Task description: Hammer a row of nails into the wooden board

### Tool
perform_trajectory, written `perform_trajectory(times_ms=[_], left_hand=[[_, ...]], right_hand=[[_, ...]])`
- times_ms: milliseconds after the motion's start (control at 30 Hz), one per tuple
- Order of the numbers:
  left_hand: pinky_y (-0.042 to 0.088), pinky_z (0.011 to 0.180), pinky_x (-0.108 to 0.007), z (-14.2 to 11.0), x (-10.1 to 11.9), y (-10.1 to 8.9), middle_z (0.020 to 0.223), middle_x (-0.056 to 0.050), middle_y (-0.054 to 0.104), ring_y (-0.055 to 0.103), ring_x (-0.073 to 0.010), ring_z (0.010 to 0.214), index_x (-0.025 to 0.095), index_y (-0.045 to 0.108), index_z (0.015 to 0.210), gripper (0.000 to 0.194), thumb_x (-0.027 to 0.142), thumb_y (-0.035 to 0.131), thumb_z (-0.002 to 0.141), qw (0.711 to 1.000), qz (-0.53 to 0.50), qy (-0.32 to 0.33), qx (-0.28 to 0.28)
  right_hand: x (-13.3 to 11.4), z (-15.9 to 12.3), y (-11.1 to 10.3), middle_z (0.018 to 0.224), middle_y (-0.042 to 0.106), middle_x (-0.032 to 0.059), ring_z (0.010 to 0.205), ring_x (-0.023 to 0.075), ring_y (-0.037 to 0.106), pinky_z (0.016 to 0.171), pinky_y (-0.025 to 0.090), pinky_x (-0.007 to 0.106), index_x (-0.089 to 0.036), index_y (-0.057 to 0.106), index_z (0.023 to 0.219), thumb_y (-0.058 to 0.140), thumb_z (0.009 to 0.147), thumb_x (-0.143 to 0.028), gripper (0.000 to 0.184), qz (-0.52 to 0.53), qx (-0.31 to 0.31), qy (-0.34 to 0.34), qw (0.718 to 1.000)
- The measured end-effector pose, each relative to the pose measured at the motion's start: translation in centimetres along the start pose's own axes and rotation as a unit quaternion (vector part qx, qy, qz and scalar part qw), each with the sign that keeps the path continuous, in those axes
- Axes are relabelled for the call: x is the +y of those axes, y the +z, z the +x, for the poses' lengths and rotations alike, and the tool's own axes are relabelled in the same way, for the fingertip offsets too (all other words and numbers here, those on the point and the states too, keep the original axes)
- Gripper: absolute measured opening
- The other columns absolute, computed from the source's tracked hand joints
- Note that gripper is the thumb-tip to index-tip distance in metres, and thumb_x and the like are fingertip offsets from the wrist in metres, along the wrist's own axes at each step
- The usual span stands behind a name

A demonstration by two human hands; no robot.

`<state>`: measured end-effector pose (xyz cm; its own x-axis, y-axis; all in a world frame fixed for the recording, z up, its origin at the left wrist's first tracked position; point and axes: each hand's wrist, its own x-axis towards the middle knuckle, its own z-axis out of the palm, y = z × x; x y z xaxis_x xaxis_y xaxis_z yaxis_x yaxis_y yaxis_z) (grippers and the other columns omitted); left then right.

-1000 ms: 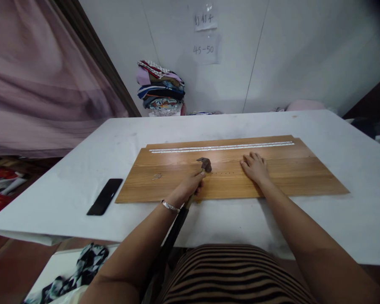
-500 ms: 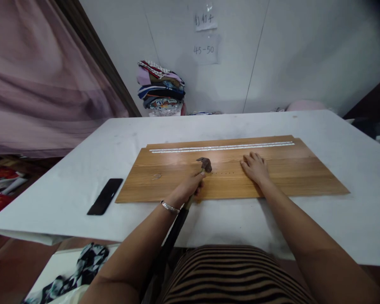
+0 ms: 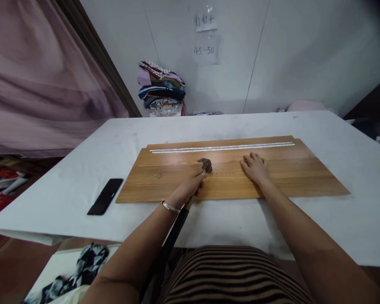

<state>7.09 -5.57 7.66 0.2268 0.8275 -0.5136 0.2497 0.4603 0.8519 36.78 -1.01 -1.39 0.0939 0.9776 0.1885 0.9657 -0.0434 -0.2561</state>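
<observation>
My left hand (image 3: 191, 185) is wrapped around the handle of a claw hammer (image 3: 205, 164), close below its head. The hammer's head is at the wooden board (image 3: 291, 181), near the left end of a short row of small dark dots (image 3: 225, 173); whether it touches the wood I cannot tell. My right hand (image 3: 256, 167) lies flat on the board to the right of that row, fingers spread, holding nothing. A few loose nails (image 3: 157, 177) lie on the board's left part. Two white measuring strips (image 3: 221, 148) run along its far side.
A black phone (image 3: 105, 196) lies on the white-covered table (image 3: 82, 169), left of the board. Folded clothes (image 3: 161, 86) are stacked behind the table's far edge against the wall. A pink curtain (image 3: 44, 76) hangs at the left. Paper notes (image 3: 205, 48) are on the wall.
</observation>
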Motion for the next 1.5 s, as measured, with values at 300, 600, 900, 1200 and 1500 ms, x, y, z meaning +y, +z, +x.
perform_trajectory(times_ms=[300,600,900,1200,1500], left_hand=[[0.029,0.042,-0.019,0.02,0.02,-0.08,0.064,0.006,0.049,0.039,-0.0055,0.044,0.018,0.055,0.099,0.037,0.054,0.058,0.089,1.000,0.002,-0.005,0.003],[0.030,0.042,-0.020,0.10,-0.16,-0.17,0.065,0.006,0.049,0.039,-0.0058,0.044,0.019,0.055,0.099,0.037,0.055,0.057,0.089,1.000,-0.001,-0.001,0.004],[0.029,0.041,-0.019,-0.18,0.31,-0.04,0.063,0.006,0.048,0.038,-0.0053,0.043,0.018,0.054,0.095,0.032,0.050,0.055,0.092,1.000,0.002,-0.004,0.005],[0.030,0.042,-0.019,0.02,0.12,-0.11,0.063,0.007,0.048,0.039,-0.0054,0.044,0.018,0.054,0.097,0.036,0.054,0.058,0.090,1.000,-0.004,-0.006,0.001],[0.031,0.042,-0.019,-0.07,0.20,0.00,0.064,0.006,0.048,0.038,-0.0057,0.044,0.018,0.055,0.100,0.030,0.048,0.053,0.094,1.000,0.000,-0.010,0.008]], right_hand=[[-0.08,0.00,-0.14,0.136,0.061,0.0145,0.131,0.0303,0.045,0.107,0.032,0.050,-0.022,0.067,0.125,0.039,0.099,-0.043,0.044,-0.008,0.001,0.000,1.000],[-0.12,-0.07,-0.14,0.137,0.060,0.0145,0.132,0.0304,0.045,0.106,0.032,0.051,-0.022,0.067,0.123,0.038,0.099,-0.043,0.043,-0.002,0.003,-0.002,1.000],[-0.25,-0.11,-0.31,0.140,0.059,0.0146,0.134,0.0304,0.044,0.107,0.031,0.050,-0.021,0.067,0.126,0.039,0.099,-0.043,0.045,-0.010,-0.003,0.002,1.000],[0.15,0.01,0.15,0.139,0.059,0.0150,0.133,0.0305,0.044,0.107,0.032,0.050,-0.021,0.067,0.125,0.038,0.099,-0.044,0.045,-0.009,0.005,-0.002,1.000],[-0.13,-0.04,-0.04,0.138,0.060,0.0151,0.132,0.0305,0.045,0.107,0.031,0.050,-0.020,0.067,0.125,0.038,0.099,-0.043,0.046,-0.009,0.000,0.002,1.000]])
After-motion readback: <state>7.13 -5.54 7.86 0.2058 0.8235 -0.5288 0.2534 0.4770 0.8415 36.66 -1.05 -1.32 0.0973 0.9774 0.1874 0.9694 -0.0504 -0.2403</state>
